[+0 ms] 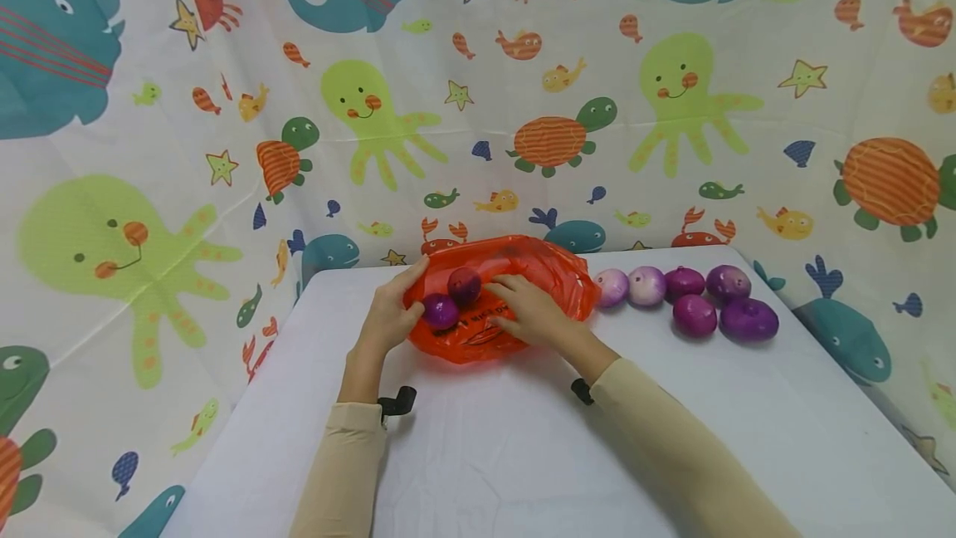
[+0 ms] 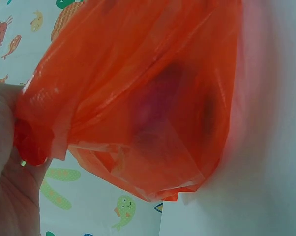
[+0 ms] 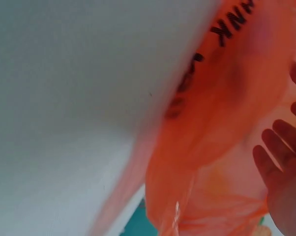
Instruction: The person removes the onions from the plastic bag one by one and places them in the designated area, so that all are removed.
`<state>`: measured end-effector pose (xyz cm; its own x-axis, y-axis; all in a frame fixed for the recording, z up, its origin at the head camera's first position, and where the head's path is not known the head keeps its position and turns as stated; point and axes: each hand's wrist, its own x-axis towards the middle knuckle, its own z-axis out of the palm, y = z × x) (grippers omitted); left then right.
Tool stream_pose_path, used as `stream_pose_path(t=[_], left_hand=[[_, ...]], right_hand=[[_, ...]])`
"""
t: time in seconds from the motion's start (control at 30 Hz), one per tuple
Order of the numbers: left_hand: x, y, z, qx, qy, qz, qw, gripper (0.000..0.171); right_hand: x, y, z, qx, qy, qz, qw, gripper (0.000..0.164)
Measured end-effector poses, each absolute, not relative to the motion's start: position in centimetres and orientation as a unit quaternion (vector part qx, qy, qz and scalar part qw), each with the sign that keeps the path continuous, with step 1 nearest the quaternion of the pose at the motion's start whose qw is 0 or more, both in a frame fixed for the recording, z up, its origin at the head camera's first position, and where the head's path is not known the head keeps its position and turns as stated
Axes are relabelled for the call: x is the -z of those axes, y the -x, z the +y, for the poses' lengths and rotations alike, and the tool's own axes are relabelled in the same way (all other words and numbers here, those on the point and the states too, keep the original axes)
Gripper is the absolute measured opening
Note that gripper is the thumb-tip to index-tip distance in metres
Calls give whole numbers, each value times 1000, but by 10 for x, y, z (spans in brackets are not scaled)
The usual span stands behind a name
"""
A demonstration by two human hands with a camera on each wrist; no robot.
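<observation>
A thin red plastic bag (image 1: 478, 344) with black print lies on the white table. My left hand (image 1: 384, 310) grips the bag's edge at its left side; in the left wrist view the film (image 2: 35, 142) is bunched between thumb and fingers. Two red onions show within the bag's outline, a bright purple onion (image 1: 441, 311) by my left thumb and a darker onion (image 1: 465, 286) behind it. Over the bag's right part my right hand (image 1: 534, 310) reaches in with fingers spread and holding nothing. The right wrist view shows those fingers (image 3: 273, 150) straight against the red film.
Several more onions stand in a group right of the bag, from a pale onion (image 1: 646, 286) to a large dark purple onion (image 1: 749, 320) near the table's right edge. A curtain (image 1: 478, 214) printed with sea animals hangs behind and beside the white table (image 1: 478, 455).
</observation>
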<state>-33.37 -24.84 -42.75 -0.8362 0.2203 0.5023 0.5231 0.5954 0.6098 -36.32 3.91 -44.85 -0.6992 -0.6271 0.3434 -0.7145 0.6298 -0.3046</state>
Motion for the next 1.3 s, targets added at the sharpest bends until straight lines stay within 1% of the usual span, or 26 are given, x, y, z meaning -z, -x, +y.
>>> stream_pose_path(t=[0.23,0.57,0.73,1.07,1.3], left_hand=[[427,333,-248,400,212,-871,189,83],[427,332,-248,399,205,-873,190,85],[427,331,-249,401,201,-874,185,86],[425,331,-248,402,202,-873,189,82],[423,331,-249,404,201,-873,186,85]], right_hand=[[450,372,26,-213,-373,-900,74,66],[445,384,7,-170,-346,-922,28,73],[449,393,-2,-157,-333,-930,17,73],[450,395,-13,-117,-348,-930,4,74],[457,395,-17,-91,-344,-934,36,72]])
